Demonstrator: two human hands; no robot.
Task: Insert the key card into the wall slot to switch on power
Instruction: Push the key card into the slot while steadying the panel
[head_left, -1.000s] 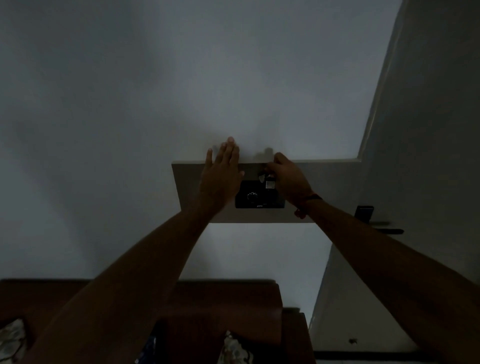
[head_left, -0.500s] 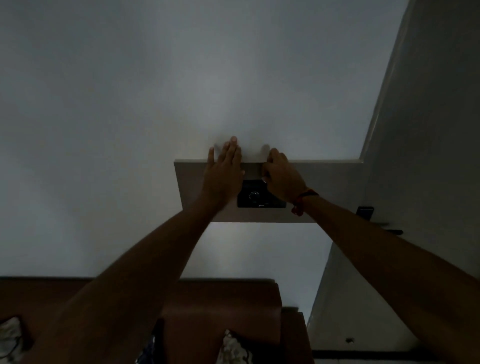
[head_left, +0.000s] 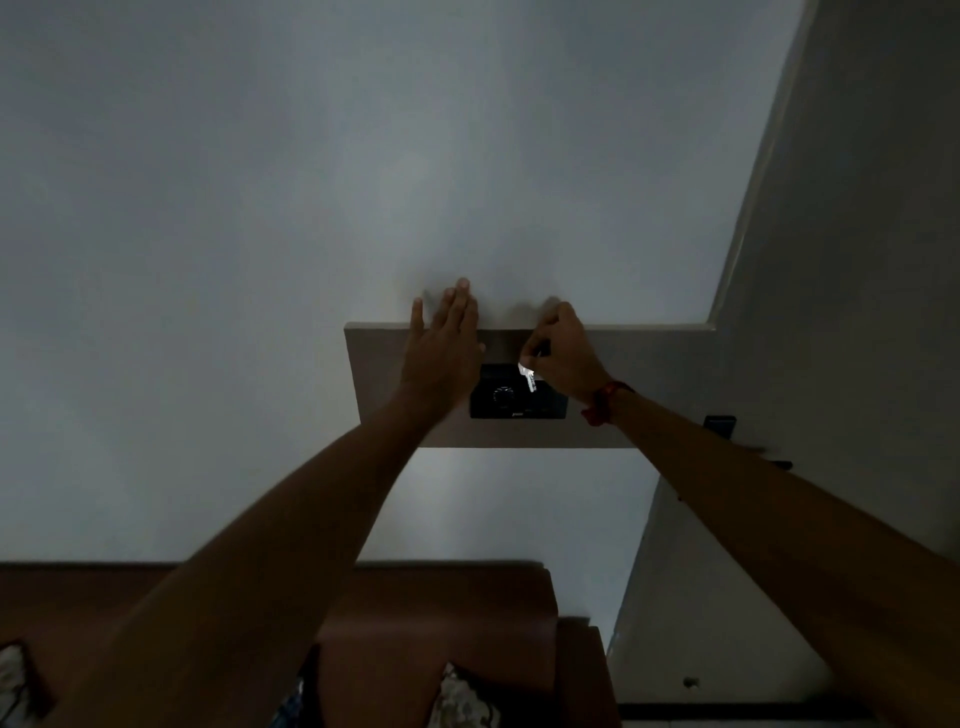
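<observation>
- a dim room is seen from a head-worn camera, with two bare forearms reached up toward a beige panel (head_left: 649, 384) fixed on a pale grey wall (head_left: 260, 260)
- a black wall unit (head_left: 511, 408) is set into the panel; a round dial-like mark is faintly made out on its face, and small pale lettering along its lower edge is too small to be read
- the slot itself cannot be made out in the dark
- a small bright white piece, taken to be the key card (head_left: 529, 378), is seen at the top right part of the black unit, just under the right hand; only a short strip of it is shown, with a dark bit above it between the fingers
- the right hand (head_left: 563, 353) is held curled, knuckles up, with thumb and fingers pinched together on the card; a red band (head_left: 602, 402) is worn on that wrist
- the left hand (head_left: 441, 353) is laid flat against the panel just left of the black unit, fingers straight and close together, thumb set apart, fingertips passed over the panel's top edge onto the wall
- a dark door handle (head_left: 727, 428) is seen on a grey door (head_left: 857, 312) at the right
- brown wooden furniture (head_left: 467, 613) is seen below, with patterned fabric at the bottom edge
</observation>
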